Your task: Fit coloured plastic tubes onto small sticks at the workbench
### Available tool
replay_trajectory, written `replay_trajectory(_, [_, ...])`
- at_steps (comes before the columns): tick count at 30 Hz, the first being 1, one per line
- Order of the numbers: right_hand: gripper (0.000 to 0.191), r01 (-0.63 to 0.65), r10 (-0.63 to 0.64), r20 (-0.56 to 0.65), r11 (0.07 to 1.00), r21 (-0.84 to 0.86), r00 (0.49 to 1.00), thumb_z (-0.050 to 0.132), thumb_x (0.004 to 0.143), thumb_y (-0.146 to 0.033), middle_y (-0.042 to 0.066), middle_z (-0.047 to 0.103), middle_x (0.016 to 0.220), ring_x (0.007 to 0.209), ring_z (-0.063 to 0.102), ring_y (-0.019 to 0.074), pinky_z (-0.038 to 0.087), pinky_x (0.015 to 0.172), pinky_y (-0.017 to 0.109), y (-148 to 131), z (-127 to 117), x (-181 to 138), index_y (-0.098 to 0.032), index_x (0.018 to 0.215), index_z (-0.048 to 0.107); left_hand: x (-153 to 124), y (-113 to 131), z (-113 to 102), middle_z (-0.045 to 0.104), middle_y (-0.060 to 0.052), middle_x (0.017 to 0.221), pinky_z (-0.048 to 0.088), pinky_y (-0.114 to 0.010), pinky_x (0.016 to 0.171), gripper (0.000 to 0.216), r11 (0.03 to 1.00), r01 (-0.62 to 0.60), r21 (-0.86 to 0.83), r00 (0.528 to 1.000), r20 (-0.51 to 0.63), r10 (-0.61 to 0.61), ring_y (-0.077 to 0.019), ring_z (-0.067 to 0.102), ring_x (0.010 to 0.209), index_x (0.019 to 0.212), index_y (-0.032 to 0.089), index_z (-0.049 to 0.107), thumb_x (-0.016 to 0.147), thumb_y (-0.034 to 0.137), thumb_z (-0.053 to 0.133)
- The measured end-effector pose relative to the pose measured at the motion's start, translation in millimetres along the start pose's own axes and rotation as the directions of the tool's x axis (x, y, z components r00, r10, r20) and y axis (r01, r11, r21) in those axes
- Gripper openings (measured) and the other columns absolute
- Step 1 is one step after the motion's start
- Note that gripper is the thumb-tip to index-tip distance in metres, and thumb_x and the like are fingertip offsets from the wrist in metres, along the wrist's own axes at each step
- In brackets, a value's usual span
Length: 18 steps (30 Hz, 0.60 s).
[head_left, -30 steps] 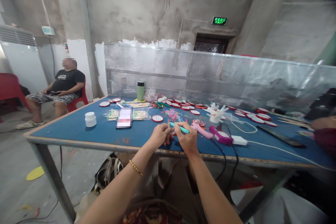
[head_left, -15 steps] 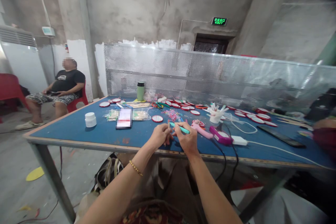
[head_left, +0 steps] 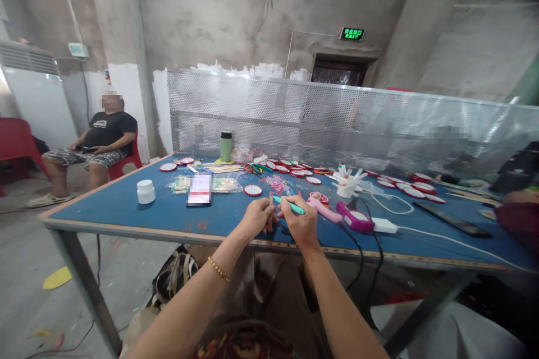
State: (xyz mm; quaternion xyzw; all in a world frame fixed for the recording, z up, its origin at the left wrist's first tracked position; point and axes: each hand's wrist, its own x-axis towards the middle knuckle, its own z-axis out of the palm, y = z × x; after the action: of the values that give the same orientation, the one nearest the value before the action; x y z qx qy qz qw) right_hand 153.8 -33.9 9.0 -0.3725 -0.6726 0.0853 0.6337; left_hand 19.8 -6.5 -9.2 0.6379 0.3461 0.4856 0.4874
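Note:
My right hand (head_left: 302, 223) is closed around a turquoise marker pen (head_left: 293, 207), its tip pointing left toward my other hand. My left hand (head_left: 259, 217) pinches a small wooden stick (head_left: 272, 199) that stands up near the pen tip; most of it is hidden by the fingers. Both hands are close together over the front edge of the blue table (head_left: 168, 221). Just beyond them lie a round white disc with a red rim (head_left: 252, 190) and a heap of small pink and coloured pieces (head_left: 277, 184). A pink glue gun (head_left: 324, 209) is right of my right hand.
A phone (head_left: 199, 190) lies on bagged wooden sticks (head_left: 226, 184), near a white jar (head_left: 146, 192). Behind stand a green bottle (head_left: 225, 147) and a cup of pens (head_left: 346, 185). A purple power strip (head_left: 354, 217) trails cables. A person (head_left: 108, 134) sits at left.
Almost nothing differs. The view has shifted very slightly; both hands keep their hold on the pen and the stick in the same place.

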Motion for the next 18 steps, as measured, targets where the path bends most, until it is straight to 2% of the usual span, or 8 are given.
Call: replay_trajectory(18, [0.021, -0.004, 0.004, -0.01, 1.0, -0.011, 1.0, 0.059, 0.091, -0.04, 0.002, 0.072, 0.07, 0.053, 0.069, 0.0178, 0.055, 0.052, 0.028, -0.4, -0.4, 0.0, -0.022, 0.081, 0.065, 2.1, -3.9, -0.8, 0.066, -0.001, 0.063, 0.035, -0.015, 0.034, 0.02, 1.0, -0.009, 0.012, 1.0, 0.006, 0.009, -0.007, 0.052, 0.036, 0.08, 0.015, 0.053, 0.091, 0.032, 0.053])
